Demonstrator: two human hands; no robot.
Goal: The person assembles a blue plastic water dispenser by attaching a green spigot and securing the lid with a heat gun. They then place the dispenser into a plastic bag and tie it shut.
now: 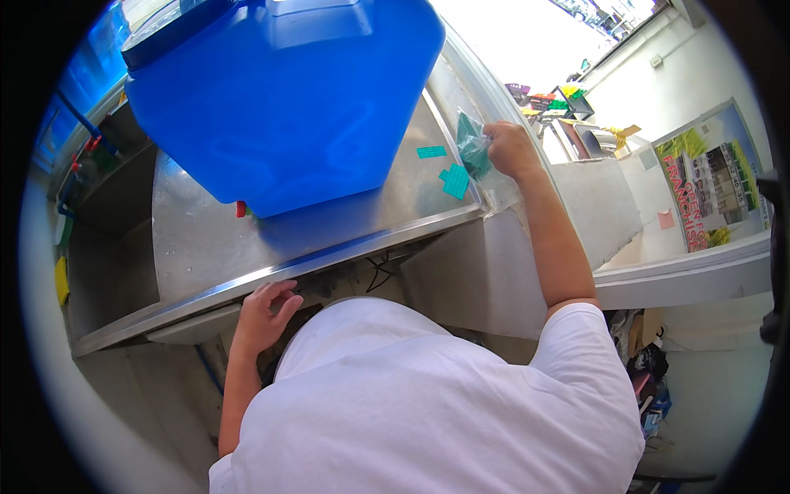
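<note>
My right hand is closed on the top of a clear plastic bag with green pieces in it. The bag is at the right end of the steel counter, by the ledge. Two flat green pieces lie on the steel just left of the bag. My left hand is near the counter's front edge, fingers loosely bent and thumb apart, with nothing in it. A big blue water container stands on the counter, tilted in view, a small red part showing at its lower edge.
A steel sink basin is at the left, with a tap and hose beside it. A window ledge runs along the right. A poster hangs on the right wall. Clutter lies below it.
</note>
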